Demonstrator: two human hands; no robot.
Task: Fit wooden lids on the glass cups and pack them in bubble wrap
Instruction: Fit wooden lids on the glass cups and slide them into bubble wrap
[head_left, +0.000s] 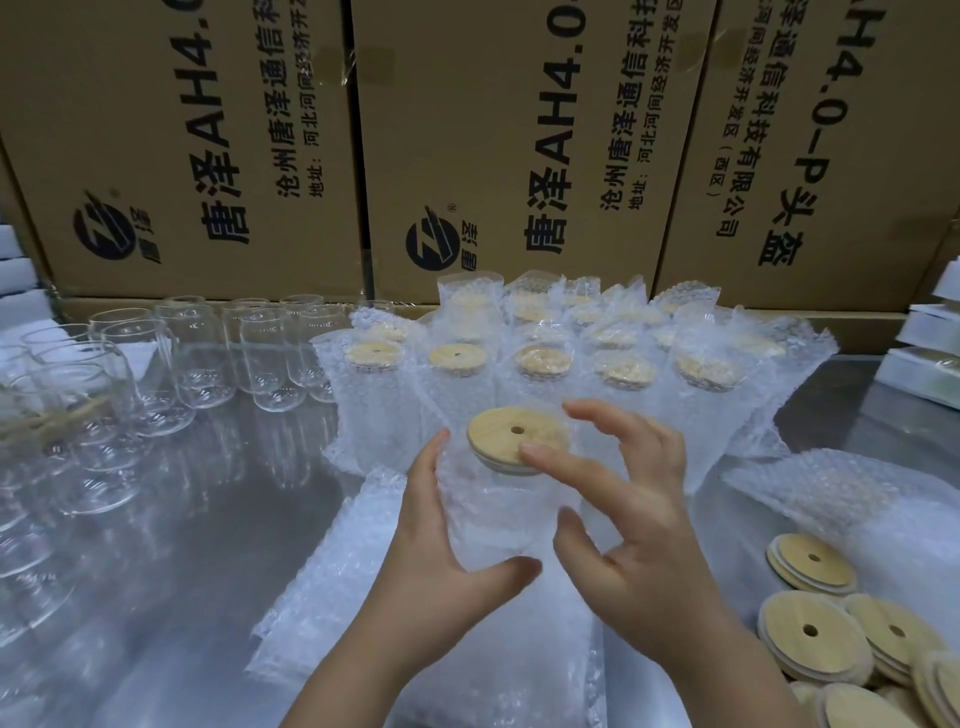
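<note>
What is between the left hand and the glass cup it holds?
Just bubble wrap; the left hand grips the cup through it, head view.

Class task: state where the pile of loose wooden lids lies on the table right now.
In the head view, the loose wooden lids lie at the lower right of the table, just right of the right hand.

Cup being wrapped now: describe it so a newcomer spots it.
Cardboard boxes back the steel table; before them stand rows of wrapped cups. Nearer than those rows, the left hand grips one bubble-wrapped cup while the right hand touches its wooden lid: the only cup in hands.
</note>
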